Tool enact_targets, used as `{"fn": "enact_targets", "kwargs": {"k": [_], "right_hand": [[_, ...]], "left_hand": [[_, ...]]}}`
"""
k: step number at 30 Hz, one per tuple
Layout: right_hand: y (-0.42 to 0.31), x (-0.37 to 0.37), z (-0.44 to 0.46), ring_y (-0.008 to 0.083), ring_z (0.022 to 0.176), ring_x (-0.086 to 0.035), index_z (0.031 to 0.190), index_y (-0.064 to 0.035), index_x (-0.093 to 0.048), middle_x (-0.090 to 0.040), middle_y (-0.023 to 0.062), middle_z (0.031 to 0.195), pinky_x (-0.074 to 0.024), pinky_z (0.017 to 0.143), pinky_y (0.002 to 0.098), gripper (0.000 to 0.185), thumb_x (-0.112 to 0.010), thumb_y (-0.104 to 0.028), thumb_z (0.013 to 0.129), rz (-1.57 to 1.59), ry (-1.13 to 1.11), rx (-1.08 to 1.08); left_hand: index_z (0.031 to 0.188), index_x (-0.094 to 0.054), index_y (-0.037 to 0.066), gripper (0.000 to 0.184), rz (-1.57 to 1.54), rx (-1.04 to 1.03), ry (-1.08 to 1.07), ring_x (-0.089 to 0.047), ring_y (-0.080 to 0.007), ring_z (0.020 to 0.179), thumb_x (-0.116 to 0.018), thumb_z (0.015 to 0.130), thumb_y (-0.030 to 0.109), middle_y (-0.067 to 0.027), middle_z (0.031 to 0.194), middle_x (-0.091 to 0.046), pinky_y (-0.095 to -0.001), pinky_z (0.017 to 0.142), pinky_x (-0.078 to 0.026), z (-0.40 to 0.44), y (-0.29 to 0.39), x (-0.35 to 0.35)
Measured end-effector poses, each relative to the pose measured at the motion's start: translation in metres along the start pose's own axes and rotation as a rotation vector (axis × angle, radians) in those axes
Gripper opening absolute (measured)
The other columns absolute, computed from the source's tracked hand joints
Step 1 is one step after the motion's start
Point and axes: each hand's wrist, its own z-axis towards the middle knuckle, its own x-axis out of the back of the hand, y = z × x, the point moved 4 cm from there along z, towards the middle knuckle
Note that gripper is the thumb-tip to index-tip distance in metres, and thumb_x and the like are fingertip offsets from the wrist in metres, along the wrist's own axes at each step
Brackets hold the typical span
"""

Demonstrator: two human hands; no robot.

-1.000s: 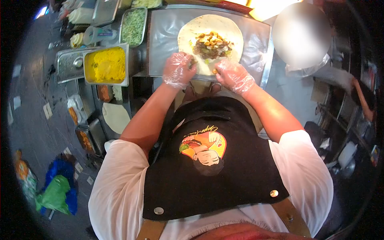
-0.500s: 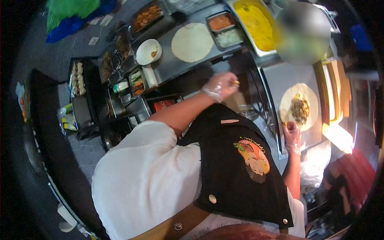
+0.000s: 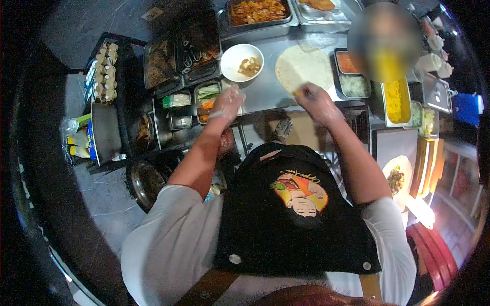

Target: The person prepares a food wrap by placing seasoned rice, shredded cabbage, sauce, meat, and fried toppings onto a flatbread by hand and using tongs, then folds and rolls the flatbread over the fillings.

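My left hand, in a clear plastic glove, is over the front edge of the steel counter, beside a small tray of sliced vegetables. Motion blur smears its fingers. The gloved right hand is closed at the lower edge of a plain flatbread, with a small yellowish bit at its fingertips that I cannot make out. Between and beyond both hands, a white bowl holds some brownish pieces. A flatbread topped with filling lies at the right, away from my hands.
Trays of orange-red food and dark meat stand at the back. To the right are a red and white food tray and a yellow food tray. Egg cartons sit at the left; a dark pan is nearer.
The view has swung from the filled flatbread to the counter with the plain one. My right hand has left the filled flatbread; my left hand is now by the vegetable tray.
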Motion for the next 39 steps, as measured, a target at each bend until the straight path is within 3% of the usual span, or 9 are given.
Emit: {"fn": "enact_targets", "kwargs": {"k": [4, 6, 13, 18, 21, 25, 31, 36, 39], "right_hand": [[-0.032, -0.058, 0.093, 0.0226, 0.086, -0.075, 0.143, -0.0022, -0.066, -0.077, 0.0139, 0.110, -0.0603, 0.083, 0.0391, 0.055, -0.075, -0.035, 0.100, 0.149, -0.050, 0.045], [-0.037, -0.065, 0.098, 0.0319, 0.106, -0.076, 0.146, -0.0035, -0.067, -0.077, 0.0200, 0.123, -0.0591, 0.097, 0.0431, 0.060, -0.076, -0.037, 0.097, 0.094, -0.162, -0.002], [0.040, -0.014, -0.067, 0.0410, 0.126, -0.071, 0.134, -0.0069, -0.077, -0.074, 0.0254, 0.135, -0.0537, 0.111, 0.0493, 0.060, -0.069, -0.051, 0.094, -0.065, -0.310, -0.356], [0.187, -0.009, -0.235, 0.0301, 0.114, -0.075, 0.137, -0.0067, -0.072, -0.078, 0.0191, 0.124, -0.0571, 0.103, 0.0442, 0.056, -0.068, -0.051, 0.102, 0.176, -0.025, -0.551], [0.234, 0.014, -0.347, 0.0236, 0.096, -0.078, 0.131, -0.0023, -0.073, -0.080, 0.0164, 0.114, -0.0617, 0.093, 0.0394, 0.049, -0.070, -0.043, 0.104, 0.283, 0.253, -0.569], [0.250, 0.056, -0.472, 0.0261, 0.097, -0.078, 0.124, -0.0005, -0.077, -0.081, 0.0163, 0.114, -0.0612, 0.092, 0.0385, 0.037, -0.075, -0.028, 0.099, 0.761, 0.768, -0.671], [0.324, 0.112, -0.543, 0.0299, 0.098, -0.079, 0.126, -0.0007, -0.076, -0.081, 0.0180, 0.112, -0.0620, 0.092, 0.0395, 0.036, -0.076, -0.026, 0.100, 0.335, 1.291, -0.613], [0.355, 0.169, -0.521, 0.0450, 0.121, -0.069, 0.138, -0.0087, -0.072, -0.070, 0.0248, 0.139, -0.0582, 0.101, 0.0494, 0.039, -0.068, -0.023, 0.102, -0.451, 1.094, -0.264], [0.383, 0.176, -0.507, 0.0439, 0.128, -0.065, 0.149, -0.0110, -0.065, -0.068, 0.0241, 0.143, -0.0540, 0.108, 0.0504, 0.047, -0.065, -0.026, 0.104, -0.340, 1.206, -0.212]], "left_hand": [[0.141, -0.069, 0.003, 0.056, 0.040, 0.079, -0.241, -0.073, -0.0221, 0.109, -0.082, 0.098, 0.036, -0.0116, 0.120, -0.078, -0.0366, 0.101, -0.057, -0.070, 0.017, 0.007], [0.138, -0.071, 0.004, 0.050, 0.025, 0.006, -0.302, -0.073, -0.0204, 0.106, -0.080, 0.100, 0.035, -0.0101, 0.117, -0.078, -0.0363, 0.099, -0.057, -0.081, 0.006, -0.001], [0.127, -0.075, 0.004, 0.032, 0.000, -0.132, -0.502, -0.071, -0.0157, 0.099, -0.080, 0.102, 0.022, -0.0064, 0.110, -0.077, -0.0325, 0.091, -0.058, -0.056, 0.068, -0.059], [0.116, -0.077, 0.004, 0.022, 0.087, -0.628, -0.674, -0.071, -0.0160, 0.094, -0.080, 0.102, 0.020, -0.0073, 0.105, -0.077, -0.0333, 0.087, -0.058, -0.091, 0.208, -0.134], [0.113, -0.077, 0.004, 0.021, 0.145, -0.831, -0.839, -0.074, -0.0225, 0.094, -0.080, 0.101, 0.021, -0.0125, 0.105, -0.077, -0.0365, 0.087, -0.059, -0.123, 0.269, -0.220], [0.109, -0.076, 0.005, 0.021, 0.134, -1.095, -0.956, -0.076, -0.0309, 0.098, -0.078, 0.101, 0.024, -0.0156, 0.107, -0.077, -0.0418, 0.089, -0.060, -0.195, 0.367, -0.356], [0.124, -0.075, 0.009, 0.034, 0.204, -1.540, -0.774, -0.068, -0.0394, 0.124, -0.073, 0.102, 0.034, -0.0186, 0.125, -0.075, -0.0479, 0.110, -0.053, -0.247, 0.447, -0.579], [0.135, -0.077, 0.010, 0.046, 0.447, -1.428, -0.964, -0.065, -0.0391, 0.135, -0.071, 0.102, 0.042, -0.0198, 0.141, -0.072, -0.0472, 0.116, -0.051, -0.264, 0.465, -0.657], [0.134, -0.079, 0.011, 0.041, 0.503, -1.407, -1.002, -0.063, -0.0374, 0.140, -0.074, 0.101, 0.035, -0.0183, 0.145, -0.071, -0.0463, 0.120, -0.049, -0.265, 0.464, -0.669]]}}
